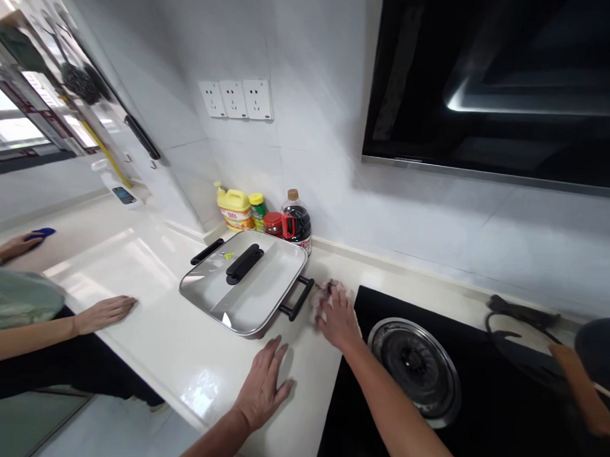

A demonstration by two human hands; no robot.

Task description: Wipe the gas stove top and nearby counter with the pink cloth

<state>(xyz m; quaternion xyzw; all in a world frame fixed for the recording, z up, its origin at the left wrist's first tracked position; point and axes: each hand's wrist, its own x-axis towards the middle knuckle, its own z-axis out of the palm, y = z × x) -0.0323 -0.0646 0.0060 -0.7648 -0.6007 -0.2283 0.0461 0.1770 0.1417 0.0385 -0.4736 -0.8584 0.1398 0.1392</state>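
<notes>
My right hand [340,318] is closed over a crumpled, greyish-pink cleaning cloth [325,297], pressing it on the white counter [299,401] between the pan and the black stove. Flat on the counter in front of the pan lies my left hand [263,387], fingers spread, holding nothing. A rectangular electric pan [292,298] with black side handles sits to the left of the cloth. Its glass lid [207,285] is on, with a black knob [244,263] on top.
Behind the pan stand a yellow jug [235,209], a green container [257,211], a red-lidded jar [274,224] and a dark sauce bottle [296,221]. A stove [378,418] is at right, below a range hood [490,81]. At left another person's hand [33,242] holds a blue cloth [45,233].
</notes>
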